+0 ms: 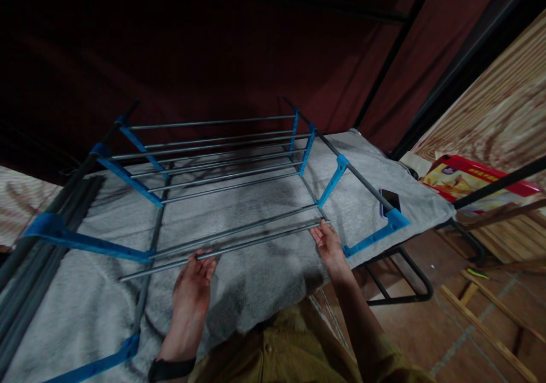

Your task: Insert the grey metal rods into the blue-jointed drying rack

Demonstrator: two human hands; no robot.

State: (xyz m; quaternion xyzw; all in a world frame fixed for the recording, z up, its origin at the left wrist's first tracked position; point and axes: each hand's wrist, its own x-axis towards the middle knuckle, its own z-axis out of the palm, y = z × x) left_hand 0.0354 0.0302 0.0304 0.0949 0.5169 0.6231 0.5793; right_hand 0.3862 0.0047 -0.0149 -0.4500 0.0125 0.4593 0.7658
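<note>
A metal rack with grey rods and blue plastic connectors (333, 182) lies on its side on a grey towel (256, 280). My left hand (194, 286) grips a loose grey rod (222, 251) near its left part, fingers curled over it. My right hand (327, 242) pinches the same rod at its right end, close to a blue side bracket (375, 235). The rod's left tip hangs free beside another blue bracket (85, 242). A second rod sits just above it, fixed between the brackets.
A dark phone (390, 199) lies on the towel by the rack's right corner. A red and yellow box (464, 179) sits at the right near a wooden panel (503, 110). Wooden slats (486, 329) lie on the tiled floor. Black frame tubes (396, 292) stick out under the towel.
</note>
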